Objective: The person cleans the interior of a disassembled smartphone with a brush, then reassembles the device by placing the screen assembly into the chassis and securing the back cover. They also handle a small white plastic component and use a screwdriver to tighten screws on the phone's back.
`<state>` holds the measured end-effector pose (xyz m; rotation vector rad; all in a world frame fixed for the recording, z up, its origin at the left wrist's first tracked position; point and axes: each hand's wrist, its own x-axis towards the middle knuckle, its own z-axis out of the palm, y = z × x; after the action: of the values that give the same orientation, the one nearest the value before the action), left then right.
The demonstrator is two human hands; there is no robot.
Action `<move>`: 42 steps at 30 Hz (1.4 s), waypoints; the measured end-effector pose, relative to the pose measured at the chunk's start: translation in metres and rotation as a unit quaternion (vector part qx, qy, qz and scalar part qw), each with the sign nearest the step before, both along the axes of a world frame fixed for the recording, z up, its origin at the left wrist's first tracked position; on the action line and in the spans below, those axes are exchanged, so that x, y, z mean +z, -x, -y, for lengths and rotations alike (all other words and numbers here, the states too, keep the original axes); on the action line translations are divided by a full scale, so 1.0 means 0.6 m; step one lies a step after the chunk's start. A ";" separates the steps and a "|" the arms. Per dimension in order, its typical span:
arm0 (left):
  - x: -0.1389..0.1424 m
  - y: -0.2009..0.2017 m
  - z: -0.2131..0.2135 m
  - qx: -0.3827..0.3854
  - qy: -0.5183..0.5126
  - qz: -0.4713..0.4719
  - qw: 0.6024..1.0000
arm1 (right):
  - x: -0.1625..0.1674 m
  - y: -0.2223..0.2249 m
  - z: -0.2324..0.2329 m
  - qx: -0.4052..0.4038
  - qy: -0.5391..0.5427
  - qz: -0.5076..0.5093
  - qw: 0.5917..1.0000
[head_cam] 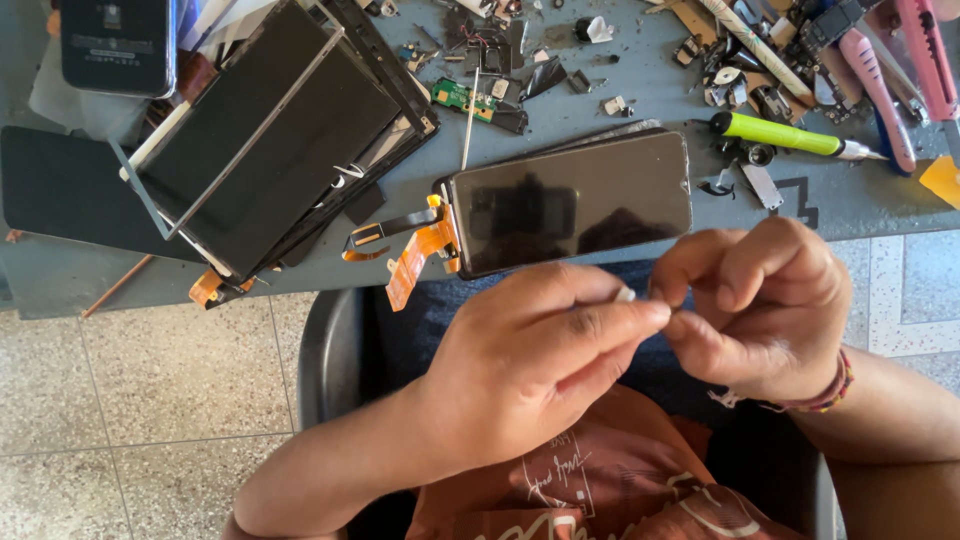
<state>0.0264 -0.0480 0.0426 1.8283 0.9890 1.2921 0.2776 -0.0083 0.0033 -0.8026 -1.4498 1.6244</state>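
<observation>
Both hands meet in front of the person's chest, just below the edge of the grey workbench (600, 90). The left hand (530, 360) comes in from the lower left with the forearm angled up, back of the hand toward the camera, fingers drawn together and pointing right. Its thumb and forefinger pinch a tiny white piece (626, 294), of which only the tip shows above the fingertips; what kind of part it is cannot be told. The right hand (765, 305) comes in from the lower right, wrist bent, knuckles up, fingers curled inward. Its thumb and forefinger close toward the same white piece, fingertips touching or nearly touching those of the left hand. A woven bracelet (825, 395) circles the right wrist.

Just above the hands a phone display panel (570, 200) lies face up on the bench edge, its orange flex cables (420, 250) hanging off the left end. Farther left sits a stack of dark screen panels and frames (270, 130), with a black phone (115, 45) at the top left corner. To the right lie a yellow-green handled screwdriver (790, 135) and pink handled pliers (880, 90), among scattered small parts and a small green circuit board (462, 98).
</observation>
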 end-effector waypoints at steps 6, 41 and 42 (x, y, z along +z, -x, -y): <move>0.010 0.004 -0.004 -0.004 0.050 0.036 0.998 | -0.006 0.001 -0.007 -0.002 0.020 -0.087 0.996; -0.083 -0.035 0.004 -0.148 0.457 0.589 0.650 | -0.004 0.010 -0.009 -0.117 -0.375 0.046 0.918; -0.083 -0.035 0.005 -0.147 0.458 0.596 0.643 | 0.004 0.005 -0.011 -0.068 -0.424 0.115 0.896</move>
<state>0.0471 -0.0511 -0.0075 0.1187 0.3496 1.0868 0.2744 -0.0016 0.0055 -0.5577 -1.9841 0.6577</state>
